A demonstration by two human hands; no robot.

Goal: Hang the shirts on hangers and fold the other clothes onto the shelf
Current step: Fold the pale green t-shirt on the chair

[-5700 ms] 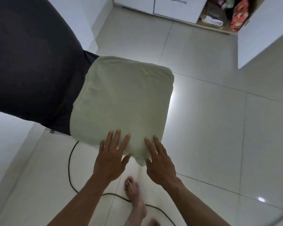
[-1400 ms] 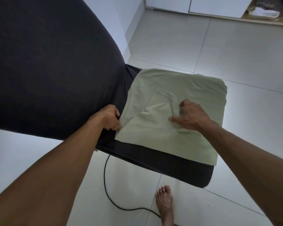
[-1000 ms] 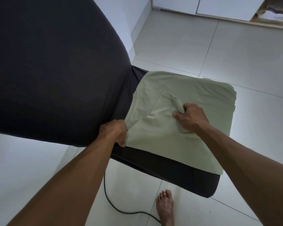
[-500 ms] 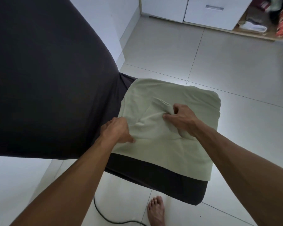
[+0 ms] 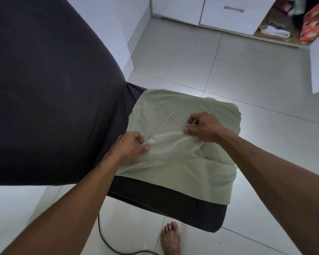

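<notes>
Presently the pale green garment (image 5: 182, 144) lies partly folded on the dark seat (image 5: 164, 203) of a chair, its far edge hanging just past the seat's far side. The left hand (image 5: 131, 148) pinches a raised fold at the garment's near-left part; the right hand (image 5: 203, 128) pinches the edge of a turned-back flap near the middle. Neither hand is free.

Judged step: squaring a fold before transfer to the shelf. To do it well, both pinches should draw the cloth taut and level, laying the flap edge parallel to the seat edge, then flatten with the palms.

Edges: the garment's right corner overhangs the seat's right side and may slip off. The dark chair back (image 5: 44, 89) stands close on the left and limits travel there. The tiled floor (image 5: 247, 80) towards the open cupboard shelf (image 5: 276, 36) offers room. A black cable (image 5: 107, 238) and a bare foot (image 5: 170, 238) lie below the seat; stepping calls for care.
</notes>
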